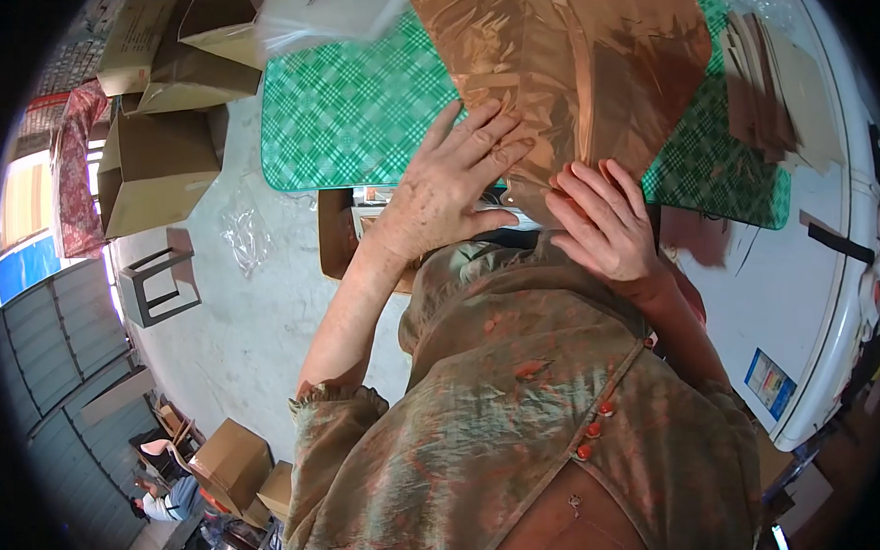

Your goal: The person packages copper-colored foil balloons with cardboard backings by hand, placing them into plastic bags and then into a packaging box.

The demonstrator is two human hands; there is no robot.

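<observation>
1. Had the left hand open, palm down, with the fingers stretched and slightly apart and the thumb pointing across toward the right; gripped nothing with it.
2. Saw the copper-coloured sheet, shiny and creased, lying ahead of both hands, with its near left edge under the left fingertips and its bulk reaching forward and to the right.
3. Had the right hand loosely open at the near end of the sheet, fingers gently curved and pointing forward, level with a long fold. Could not tell about the right fingertips: pressing on the sheet or only brushing it.
4. Saw a gap between the two hands, with a narrow near end of the sheet reaching down into it.
5. Found the green checked cover beneath the sheet, showing on both sides of it.
6. Noticed clear plastic bags at the far left of the cover, just beside the sheet, and a stack of brown paper to the right.
7. Saw open cardboard boxes farther left, with a clear wrapper on the floor near a grey frame.
</observation>
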